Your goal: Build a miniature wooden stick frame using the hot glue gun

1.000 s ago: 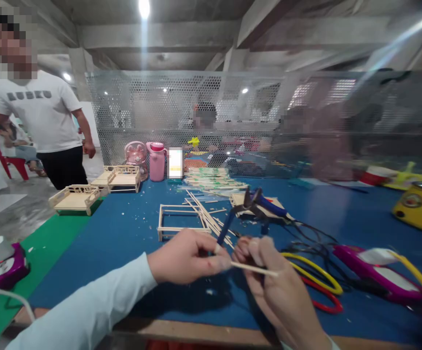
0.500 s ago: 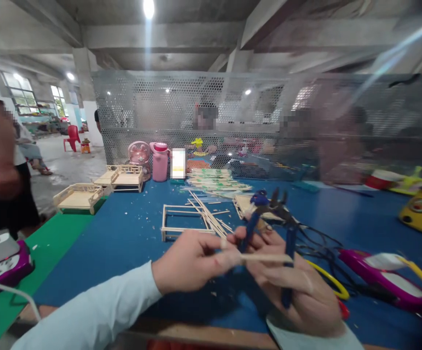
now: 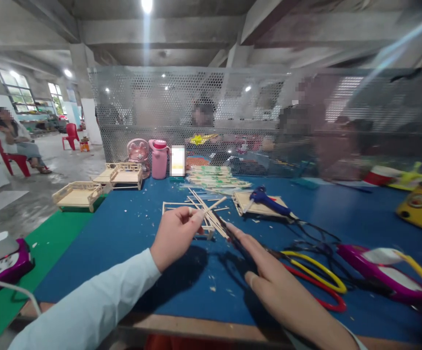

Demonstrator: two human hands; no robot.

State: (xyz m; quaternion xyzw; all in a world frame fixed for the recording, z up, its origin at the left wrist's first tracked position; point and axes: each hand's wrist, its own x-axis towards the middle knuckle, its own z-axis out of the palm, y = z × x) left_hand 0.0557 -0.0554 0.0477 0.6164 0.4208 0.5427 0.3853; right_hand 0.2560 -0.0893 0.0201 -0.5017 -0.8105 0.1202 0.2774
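Two hands meet over loose sticks on a blue table (image 3: 123,243).
The left hand (image 3: 176,234) pinches a thin stick (image 3: 211,205) that slants up to the right above a stick frame (image 3: 172,209). The right hand (image 3: 269,287) stretches flat along dark pliers (image 3: 222,224), whose tip lies just beside the stick; its grip is hidden. A glue gun (image 3: 269,201) rests beyond, and yellow and red loops (image 3: 316,272) lie to the right.

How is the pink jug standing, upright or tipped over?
Upright: the jug stands on its base on the table, lid on top.
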